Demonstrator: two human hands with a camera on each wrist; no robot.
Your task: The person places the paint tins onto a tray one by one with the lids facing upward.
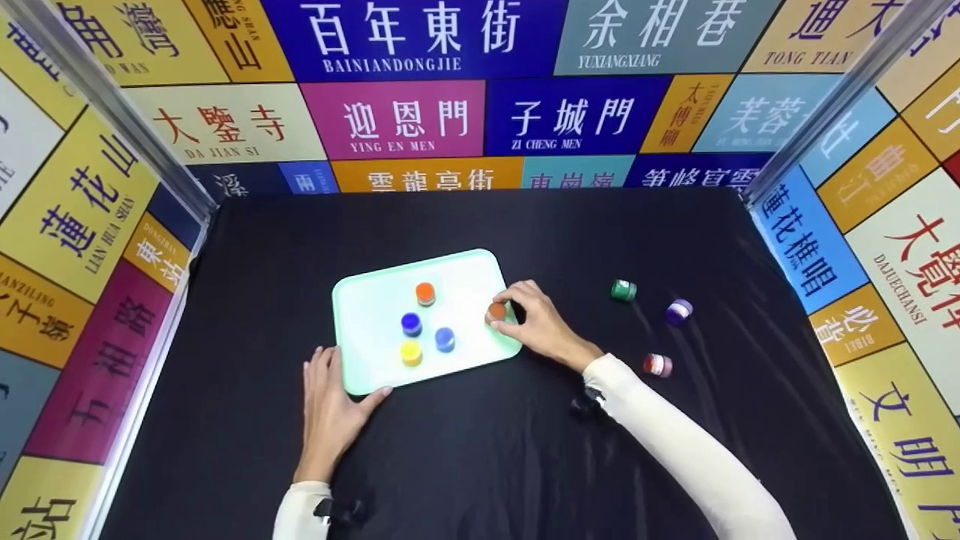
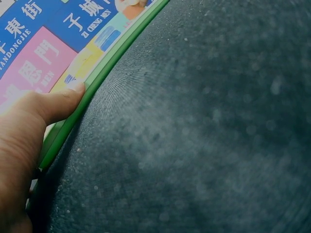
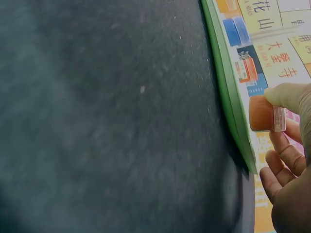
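A small jar of orange-brown paint (image 1: 496,312) is pinched between the thumb and fingers of my right hand (image 1: 541,322), over the right end of a pale green-rimmed tray (image 1: 465,262). In the right wrist view the brown jar (image 3: 261,113) lies between thumb and fingertips; whether it touches the tray I cannot tell. My left hand (image 1: 330,401) holds the tray's near left corner, its thumb (image 2: 68,99) on the rim and its fingers along the left side. On the tray stand an orange jar (image 1: 425,294), a dark blue jar (image 1: 410,324), a lighter blue jar (image 1: 445,340) and a yellow jar (image 1: 411,352).
Right of the tray, a green jar (image 1: 623,290), a purple jar (image 1: 679,311) and a red-pink jar (image 1: 658,365) lie on the black tablecloth (image 1: 480,465). Panels printed with large characters (image 1: 405,120) wall in the back and both sides.
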